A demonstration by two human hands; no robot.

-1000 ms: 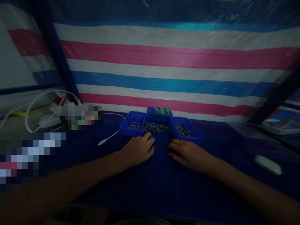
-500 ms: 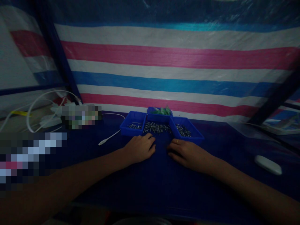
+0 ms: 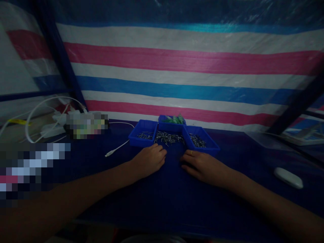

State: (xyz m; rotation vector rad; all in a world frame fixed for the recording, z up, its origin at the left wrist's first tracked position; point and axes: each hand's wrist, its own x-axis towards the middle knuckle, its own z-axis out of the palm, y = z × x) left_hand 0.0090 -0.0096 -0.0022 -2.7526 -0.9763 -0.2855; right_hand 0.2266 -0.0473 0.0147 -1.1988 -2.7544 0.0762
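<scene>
On the blue table my left hand [image 3: 151, 158] lies with its fingers curled together, just in front of the left blue bin [image 3: 135, 140]. Whether anything is inside those fingers is hidden. My right hand [image 3: 199, 163], with a ring on one finger, rests in front of the right blue bin [image 3: 206, 148]. Its fingers are loosely bent, the thumb sits apart, and nothing shows between them. Beyond both hands is a loose pile of thin metal pins [image 3: 169, 137] resembling rivets. Similar pins lie in both bins. Green pieces [image 3: 174, 119] fill a third blue bin [image 3: 165, 126] behind the pile.
A white cable [image 3: 118, 148] ends on the table left of the bins. More white cables and plugs [image 3: 52, 130] lie at the far left. A white rounded case [image 3: 288, 178] sits at the right. Behind the table hangs a striped plastic sheet [image 3: 187, 62].
My left hand's fingers have drawn in and closed together, and the hand has shifted slightly left. My right hand looks the same. The view has moved very slightly.
</scene>
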